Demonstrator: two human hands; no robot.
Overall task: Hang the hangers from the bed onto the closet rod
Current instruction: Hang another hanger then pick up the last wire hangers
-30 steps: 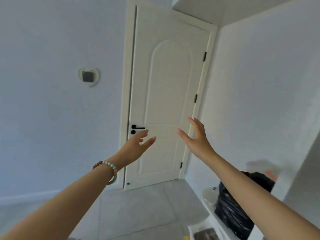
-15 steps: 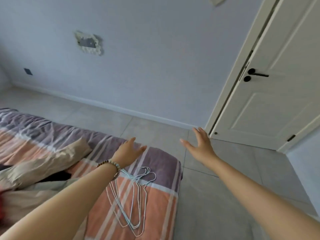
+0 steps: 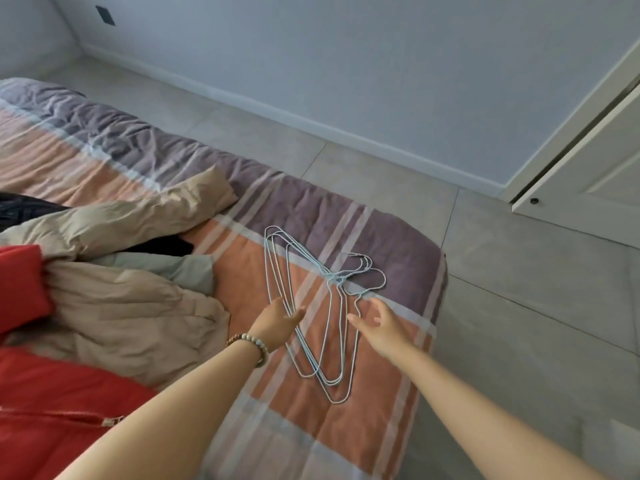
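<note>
Change: turned from door (image 3: 595, 168) to bed (image 3: 346, 216); reached over hangers (image 3: 335, 280).
Hangers: stacked near bed's far-right corner, not yet gripped.
Left hand (image 3: 277, 323): fingers (image 3: 298, 310) extended, empty.
Right hand (image 3: 384, 327): fingers (image 3: 355, 319) spread, empty.

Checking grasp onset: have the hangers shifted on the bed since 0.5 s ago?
No. The hangers still lie with their hooks at the bedspread's purple-orange stripe edge; only the view shifted.

Gaze swung from door (image 3: 602, 174) to bed (image 3: 346, 209); left hand (image 3: 277, 323), right hand (image 3: 384, 327) (fingers (image 3: 379, 306) loose) now over hangers (image 3: 335, 279).
</note>
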